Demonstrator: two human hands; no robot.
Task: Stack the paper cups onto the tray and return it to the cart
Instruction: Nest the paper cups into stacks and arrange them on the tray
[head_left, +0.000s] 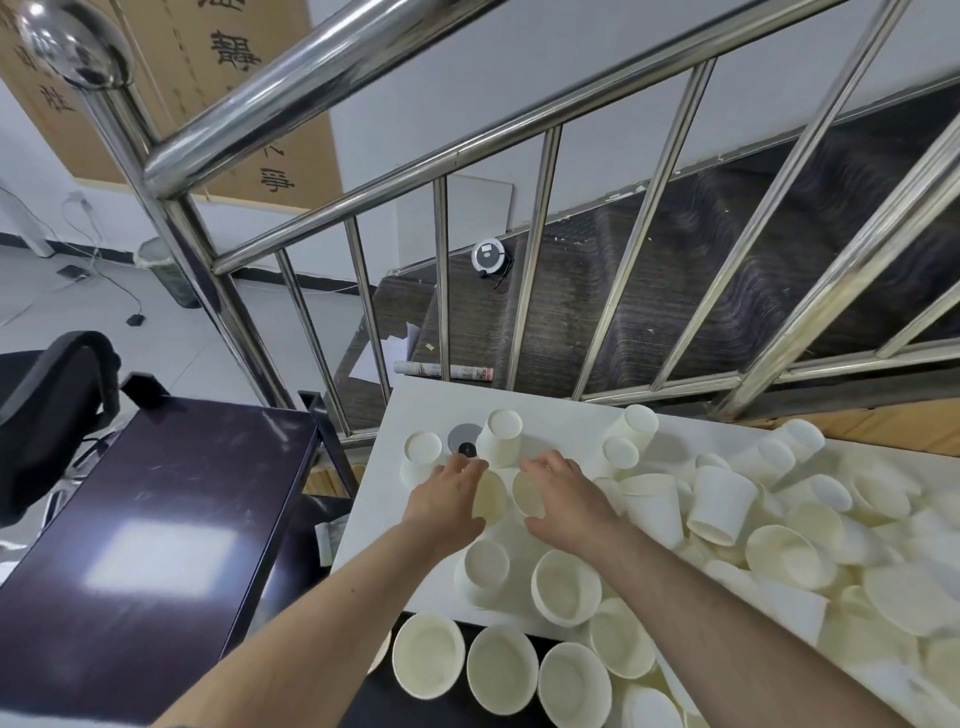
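Many white paper cups lie loose on a white table (415, 577), heaped thickest at the right (779, 525). My left hand (447, 501) and my right hand (569, 496) are side by side over the table's middle. Each is closed around one paper cup lying on its side: the left one (491, 493), the right one (525, 493), their mouths facing each other. Three open cups (501, 667) stand in a row on a dark surface (374, 696) at the near edge; I cannot tell whether it is the tray. Left of the table stands a glossy dark cart top (156, 519).
A steel stair railing (441, 291) runs just behind the table. Upright cups (501, 439) and a small grey disc (464, 439) sit past my fingertips. A black office chair (47, 410) is at the far left. Cables and a round device (488, 257) lie on the floor and steps.
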